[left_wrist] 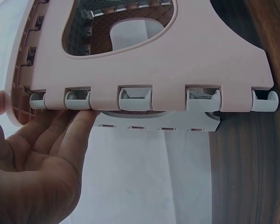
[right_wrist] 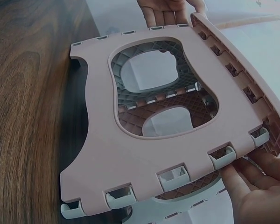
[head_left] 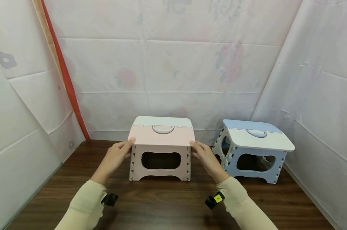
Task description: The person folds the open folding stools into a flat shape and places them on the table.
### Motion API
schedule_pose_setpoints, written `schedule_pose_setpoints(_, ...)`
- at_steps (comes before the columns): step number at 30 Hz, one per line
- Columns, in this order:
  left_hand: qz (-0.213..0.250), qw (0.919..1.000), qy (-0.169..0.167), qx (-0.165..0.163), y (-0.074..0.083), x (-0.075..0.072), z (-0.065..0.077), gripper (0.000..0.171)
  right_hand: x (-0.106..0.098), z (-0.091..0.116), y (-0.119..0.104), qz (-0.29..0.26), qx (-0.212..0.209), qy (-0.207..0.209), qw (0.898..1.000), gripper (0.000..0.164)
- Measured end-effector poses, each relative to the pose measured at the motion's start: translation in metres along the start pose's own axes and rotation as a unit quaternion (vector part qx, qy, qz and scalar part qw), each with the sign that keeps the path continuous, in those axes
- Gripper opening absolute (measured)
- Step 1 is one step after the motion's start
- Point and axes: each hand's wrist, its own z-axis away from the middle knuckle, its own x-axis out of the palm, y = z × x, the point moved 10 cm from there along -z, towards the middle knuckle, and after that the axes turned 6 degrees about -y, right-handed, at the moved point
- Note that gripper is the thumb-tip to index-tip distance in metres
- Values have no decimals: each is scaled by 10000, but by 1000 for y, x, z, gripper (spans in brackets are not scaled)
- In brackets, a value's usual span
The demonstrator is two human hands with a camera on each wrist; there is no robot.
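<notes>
A pink and white folding step stool (head_left: 162, 137) stands unfolded on its legs in the middle of the table. My left hand (head_left: 116, 158) grips the left front corner of its top, thumb above and fingers tucked under the rim. At the right front corner my right hand (head_left: 207, 158) holds the top the same way. The left wrist view shows the fingers (left_wrist: 77, 135) against the stool's hinged side edge, below the overhanging top. In the right wrist view the right hand (right_wrist: 259, 186) curls beneath the opposite edge. The stool's grey-white carry handle (head_left: 163, 129) lies on top.
A blue and white folding stool (head_left: 255, 147) stands unfolded to the right, turned at an angle. Under both stools is a dark wooden table (head_left: 150, 204). White printed cloth (head_left: 173, 70) hangs behind and on both sides, with a red strip (head_left: 65, 73) at the left corner.
</notes>
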Motion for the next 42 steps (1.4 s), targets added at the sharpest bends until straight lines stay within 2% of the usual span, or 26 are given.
schedule_pose_setpoints(7,64,10000,-5,64,3,4,-2,81,-3,3,-2,20,-99,-30,9999,67)
schedule_pose_setpoints(18,69,10000,-28,28,-1,11,-7,82,-11,7,0,-35,11,114,9999,66)
schedule_pose_setpoints(24,154,9999,-7,71,1,15,-7,81,-15,7,1,15,4,169,9999,66)
schedule_pose_setpoints(42,234,9997,39,69,7,25,-9,81,-25,12,4,32,16,0,10000,68)
